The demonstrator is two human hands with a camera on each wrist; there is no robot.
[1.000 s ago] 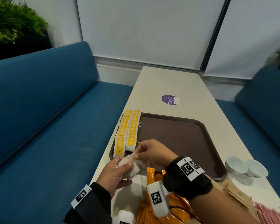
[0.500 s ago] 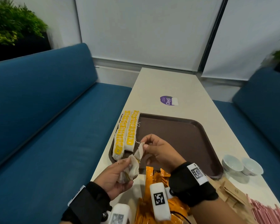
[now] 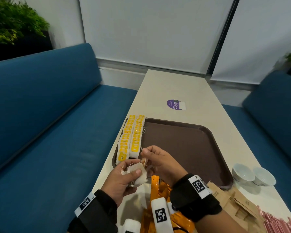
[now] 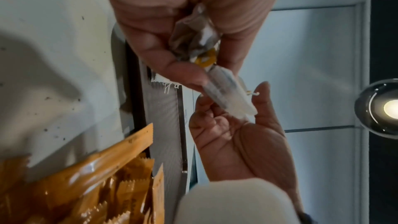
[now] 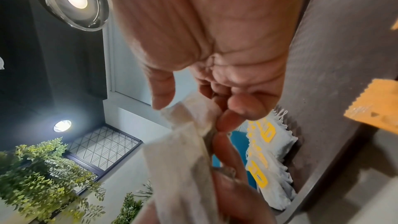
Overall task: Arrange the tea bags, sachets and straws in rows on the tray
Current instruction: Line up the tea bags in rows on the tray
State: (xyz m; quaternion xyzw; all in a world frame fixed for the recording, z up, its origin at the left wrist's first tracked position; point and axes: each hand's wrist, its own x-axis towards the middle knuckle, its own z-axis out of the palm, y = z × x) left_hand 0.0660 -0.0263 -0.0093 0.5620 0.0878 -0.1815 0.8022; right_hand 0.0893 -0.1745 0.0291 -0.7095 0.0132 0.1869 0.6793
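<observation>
Left hand (image 3: 124, 179) grips a small bunch of tea bags (image 3: 138, 174) over the tray's (image 3: 213, 140) near edge while right hand (image 3: 160, 161) pinches one's string; light, limp, tangle-prone, best taken by the paper body.

Two rows of yellow-tagged tea bags (image 3: 131, 137) along brown tray's (image 3: 188, 148) left edge

Am holding bunch of loose tea bags (image 3: 136, 173) in my left hand (image 3: 123, 179), just at tray's (image 3: 188, 148) near left corner. My right hand (image 3: 160, 161) is pinching string at bunch's top. Two rows of yellow-tagged tea bags (image 3: 131, 137) are lying along tray's left edge.
</observation>
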